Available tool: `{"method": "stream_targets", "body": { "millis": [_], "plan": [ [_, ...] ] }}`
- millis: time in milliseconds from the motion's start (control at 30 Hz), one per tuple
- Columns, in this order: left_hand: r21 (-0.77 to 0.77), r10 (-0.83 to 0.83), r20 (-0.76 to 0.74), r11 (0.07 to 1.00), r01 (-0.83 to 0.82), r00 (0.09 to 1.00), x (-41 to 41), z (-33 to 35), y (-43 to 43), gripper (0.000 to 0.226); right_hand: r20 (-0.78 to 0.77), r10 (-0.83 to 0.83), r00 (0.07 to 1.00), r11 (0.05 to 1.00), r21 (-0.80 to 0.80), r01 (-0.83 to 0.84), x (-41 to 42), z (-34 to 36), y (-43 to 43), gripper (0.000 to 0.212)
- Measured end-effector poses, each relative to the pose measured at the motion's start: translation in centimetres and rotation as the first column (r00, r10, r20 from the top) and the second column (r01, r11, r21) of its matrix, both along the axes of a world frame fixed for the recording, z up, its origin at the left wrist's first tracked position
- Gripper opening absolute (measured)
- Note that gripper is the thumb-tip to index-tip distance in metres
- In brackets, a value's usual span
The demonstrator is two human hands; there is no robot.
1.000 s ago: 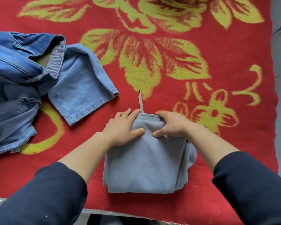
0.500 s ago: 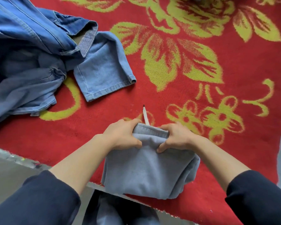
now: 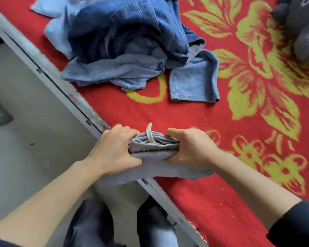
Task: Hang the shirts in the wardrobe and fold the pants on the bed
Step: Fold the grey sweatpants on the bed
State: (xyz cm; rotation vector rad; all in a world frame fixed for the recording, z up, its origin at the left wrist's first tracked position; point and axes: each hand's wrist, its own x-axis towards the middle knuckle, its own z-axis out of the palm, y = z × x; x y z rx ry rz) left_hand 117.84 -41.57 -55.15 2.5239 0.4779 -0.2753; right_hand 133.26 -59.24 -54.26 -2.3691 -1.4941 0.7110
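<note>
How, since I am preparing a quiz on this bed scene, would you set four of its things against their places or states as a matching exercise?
Things
1. grey sweatpants
2. denim clothes
3. grey soft toy
4. white drawstring

Places or states
A. at the top right corner of the view, on the red blanket
B. folded, gripped by the left hand and the right hand at the bed's edge
C. curls up from the waistband, between the two hands
D. crumpled in a heap, unfolded

Pairs: 1-B, 2-D, 3-A, 4-C
</note>
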Motion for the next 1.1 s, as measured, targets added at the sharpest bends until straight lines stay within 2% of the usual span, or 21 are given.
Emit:
{"method": "stream_targets", "body": {
  "millis": [100, 233, 367, 467, 633, 800, 900, 1100],
  "plan": [
    [0.054, 0.138, 0.083, 0.988, -0.143, 0.987, -5.8, 1.0, 4.6, 0.056, 0.026, 0.082, 0.996, 0.996, 0.022, -0.083, -4.2, 0.8, 6.6, 0.040],
    [0.070, 0.325, 0.118, 0.940, -0.334, 0.938, -14.5, 1.1, 11.4, 0.056, 0.031, 0.210, 0.977, 0.977, 0.012, -0.211, -11.5, 1.1, 16.3, 0.041],
    [0.024, 0.469, 0.092, 0.881, -0.473, 0.878, -24.7, 0.8, 17.6, 0.052, 0.058, 0.353, 0.934, 0.936, -0.028, -0.352, -20.2, 1.3, 25.6, 0.041],
    [0.055, 0.562, 0.044, 0.824, -0.563, 0.826, -33.8, 1.5, 22.3, 0.055, 0.048, 0.467, 0.883, 0.884, -0.065, -0.464, -28.4, 2.1, 33.2, 0.037],
    [0.094, 0.725, 0.029, 0.683, -0.724, 0.688, -47.9, 3.3, 28.8, 0.056, 0.040, 0.617, 0.786, 0.787, -0.061, -0.614, -42.0, 3.2, 43.7, 0.040],
    [0.136, 0.826, 0.067, 0.548, -0.825, 0.560, -58.3, 4.8, 34.0, 0.056, 0.029, 0.704, 0.709, 0.710, -0.020, -0.704, -52.0, 4.0, 51.9, 0.050],
    [0.192, 0.865, 0.092, 0.471, -0.861, 0.494, -62.6, 4.9, 37.3, 0.053, 0.016, 0.755, 0.656, 0.656, -0.023, -0.754, -56.4, 3.9, 57.0, 0.040],
    [0.277, 0.891, 0.033, 0.427, -0.861, 0.453, -70.1, 1.6, 47.7, 0.047, 0.066, 0.792, 0.607, 0.609, -0.007, -0.793, -64.5, 0.6, 68.4, 0.033]
  ]
}}
